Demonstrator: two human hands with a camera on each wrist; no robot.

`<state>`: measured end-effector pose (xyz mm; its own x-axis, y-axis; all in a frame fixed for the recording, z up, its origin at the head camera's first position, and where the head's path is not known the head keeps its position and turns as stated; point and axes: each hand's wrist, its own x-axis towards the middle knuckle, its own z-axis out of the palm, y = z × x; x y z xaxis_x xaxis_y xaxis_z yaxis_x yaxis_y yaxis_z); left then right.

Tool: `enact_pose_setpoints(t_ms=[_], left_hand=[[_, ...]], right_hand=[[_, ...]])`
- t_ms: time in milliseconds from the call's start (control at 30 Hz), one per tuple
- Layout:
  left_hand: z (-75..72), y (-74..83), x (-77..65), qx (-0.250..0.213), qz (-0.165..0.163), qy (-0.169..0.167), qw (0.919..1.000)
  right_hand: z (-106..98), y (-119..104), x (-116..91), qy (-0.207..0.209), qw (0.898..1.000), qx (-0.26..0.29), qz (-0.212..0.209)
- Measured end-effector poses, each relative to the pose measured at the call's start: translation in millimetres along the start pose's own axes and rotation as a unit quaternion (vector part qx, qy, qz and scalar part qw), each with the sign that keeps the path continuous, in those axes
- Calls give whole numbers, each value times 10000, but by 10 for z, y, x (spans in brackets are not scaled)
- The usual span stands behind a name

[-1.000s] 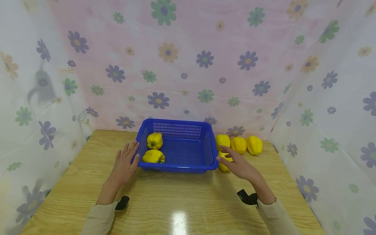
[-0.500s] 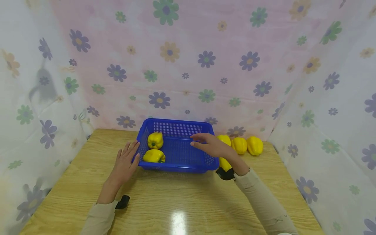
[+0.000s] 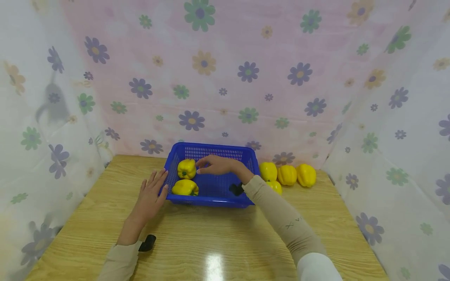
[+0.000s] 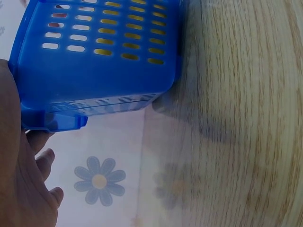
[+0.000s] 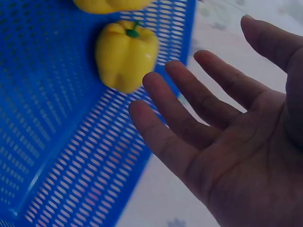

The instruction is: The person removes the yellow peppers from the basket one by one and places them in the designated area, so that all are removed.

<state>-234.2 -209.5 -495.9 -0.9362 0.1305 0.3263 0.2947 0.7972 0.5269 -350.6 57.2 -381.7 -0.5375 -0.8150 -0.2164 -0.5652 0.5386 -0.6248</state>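
A blue plastic basket point(image 3: 218, 201) with slotted walls holds two yellow bell peppers at its left end. The rear bell pepper point(image 3: 186, 169) shows its green stem; the front bell pepper point(image 3: 185, 187) lies on its side. My left hand point(image 3: 149, 201) rests on the basket's left rim with relaxed fingers, and the left wrist view shows it beside the blue wall point(image 4: 94, 80). Over the basket, my right hand point(image 3: 216, 164) reaches in from the right, its fingertips just beside the rear pepper. In the right wrist view its fingers are spread and hold nothing near that pepper point(image 5: 127, 56).
Several yellow bell peppers point(image 3: 287, 175) stand on the wooden table point(image 3: 197, 242) right of the basket, one partly hidden by the right sleeve point(image 3: 281, 218). A flowered cloth point(image 3: 225, 78) encloses the back and sides. Black wrist mounts sit at both cuffs.
My right hand has moved left from the peppers beside the basket, across its right rim, to the rear pepper inside. My left hand has stayed on the left rim.
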Motion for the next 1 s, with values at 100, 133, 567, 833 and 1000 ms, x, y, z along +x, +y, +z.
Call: enact_pose_setpoints(t_ms=[100,133,567,833,1000], left_hand=[[13,-6,7,9,33,20,10000],[18,-8,8,11,40,17,10000],[32,-8,27,-8,166,56,9998],[12,-3,6,-49,110,25,9999],[11,-8,-4,-39,57,57,10000]], right_hand=[[121,34,177,-281,9996,-99,6],[158,42,226,-353,9993,-123,37],[336,94,523,-841,9919,259,916],[408,167,619,-1165,9852,446,1178],[395,243,605,-1247,9832,588,1198]])
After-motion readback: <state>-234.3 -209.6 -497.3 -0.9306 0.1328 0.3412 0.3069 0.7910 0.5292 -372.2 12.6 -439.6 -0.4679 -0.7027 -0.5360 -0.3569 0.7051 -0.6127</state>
